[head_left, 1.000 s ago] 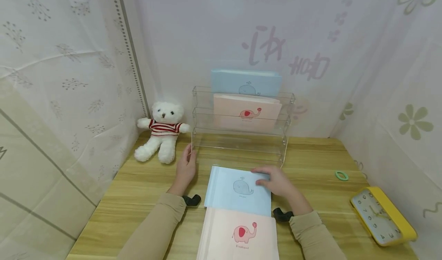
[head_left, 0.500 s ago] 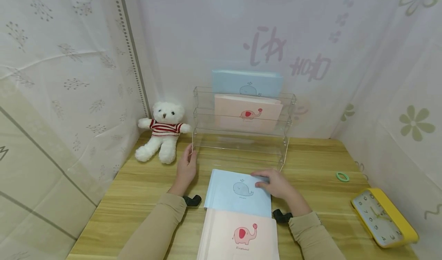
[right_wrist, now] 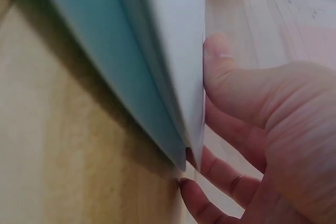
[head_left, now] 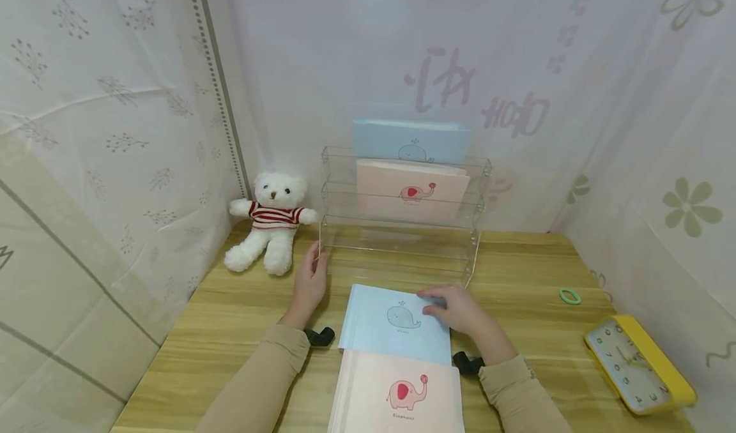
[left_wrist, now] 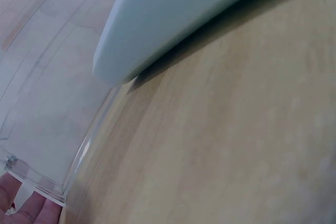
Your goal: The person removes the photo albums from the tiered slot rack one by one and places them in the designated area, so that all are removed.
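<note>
A pale blue booklet (head_left: 374, 337) with a whale cover lies nearest my right hand (head_left: 460, 308), which grips its far right corner. In the right wrist view, the thumb presses the cover of the blue booklet (right_wrist: 181, 35) and the fingers reach round its edge. Its leaves stand slightly apart there, slanting over the wood. My left hand (head_left: 309, 286) holds the lower left side of a clear tiered rack (head_left: 345, 235); most fingers are behind the panel. Under the blue booklet's near edge lies a pink elephant booklet (head_left: 368, 391), seemingly atop a stack.
In the rack's upper tiers stand another blue whale booklet (head_left: 374, 139) and a pink elephant booklet (head_left: 379, 193). A white teddy bear (head_left: 273, 219) sits left of the rack. A green ring (head_left: 570, 297) and a yellow clock (head_left: 646, 366) are at the right.
The blue booklet's far edge and my right hand have come down slightly toward me. My left hand stays at the rack's side.
</note>
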The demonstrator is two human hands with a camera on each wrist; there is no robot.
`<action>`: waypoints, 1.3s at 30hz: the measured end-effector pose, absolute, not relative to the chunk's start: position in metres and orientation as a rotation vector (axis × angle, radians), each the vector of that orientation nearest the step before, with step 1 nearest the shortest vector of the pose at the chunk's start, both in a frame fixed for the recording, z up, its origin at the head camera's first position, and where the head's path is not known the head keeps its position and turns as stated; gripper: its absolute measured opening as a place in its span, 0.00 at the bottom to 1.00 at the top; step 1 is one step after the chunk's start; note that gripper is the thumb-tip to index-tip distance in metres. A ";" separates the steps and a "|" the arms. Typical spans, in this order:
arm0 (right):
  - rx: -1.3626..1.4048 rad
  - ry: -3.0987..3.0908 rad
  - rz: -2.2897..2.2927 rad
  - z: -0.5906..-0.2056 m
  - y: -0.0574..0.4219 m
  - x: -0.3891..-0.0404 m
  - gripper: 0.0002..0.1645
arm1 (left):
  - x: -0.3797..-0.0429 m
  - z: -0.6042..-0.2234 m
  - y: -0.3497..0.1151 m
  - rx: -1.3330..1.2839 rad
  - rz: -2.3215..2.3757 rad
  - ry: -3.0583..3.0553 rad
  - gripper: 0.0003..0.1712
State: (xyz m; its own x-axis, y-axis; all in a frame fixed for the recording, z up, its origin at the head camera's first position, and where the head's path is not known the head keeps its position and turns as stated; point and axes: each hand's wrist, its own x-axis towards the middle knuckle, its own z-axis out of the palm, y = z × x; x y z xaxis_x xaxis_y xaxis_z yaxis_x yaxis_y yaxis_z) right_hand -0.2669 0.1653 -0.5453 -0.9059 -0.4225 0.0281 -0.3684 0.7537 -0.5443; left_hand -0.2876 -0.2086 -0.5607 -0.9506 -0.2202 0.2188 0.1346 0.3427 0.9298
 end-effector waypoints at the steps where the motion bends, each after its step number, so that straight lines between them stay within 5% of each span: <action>1: -0.650 2.852 -0.859 -0.544 0.165 -0.266 0.23 | -0.288 -0.561 -0.208 0.076 -1.643 -2.304 0.31; 15: -0.722 3.062 -1.717 -0.459 0.142 -0.267 0.17 | -0.287 -0.558 -0.208 0.086 -1.622 -2.328 0.30; 27: -0.379 3.260 -1.897 -0.375 0.151 -0.320 0.42 | -0.287 -0.560 -0.208 0.090 -1.630 -2.318 0.30; 39: -0.269 3.109 -1.769 -0.352 0.149 -0.349 0.47 | -0.289 -0.562 -0.210 0.082 -1.632 -2.320 0.31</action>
State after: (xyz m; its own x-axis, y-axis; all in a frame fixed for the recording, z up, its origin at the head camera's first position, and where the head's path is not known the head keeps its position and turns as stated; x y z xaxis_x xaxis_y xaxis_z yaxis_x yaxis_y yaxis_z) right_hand -0.3494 0.1491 -0.3520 -0.8917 0.0890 0.4438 -0.3361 0.5266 -0.7809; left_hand -0.2889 -0.2097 -0.5618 -0.9525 -0.2187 0.2122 0.1259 0.3517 0.9276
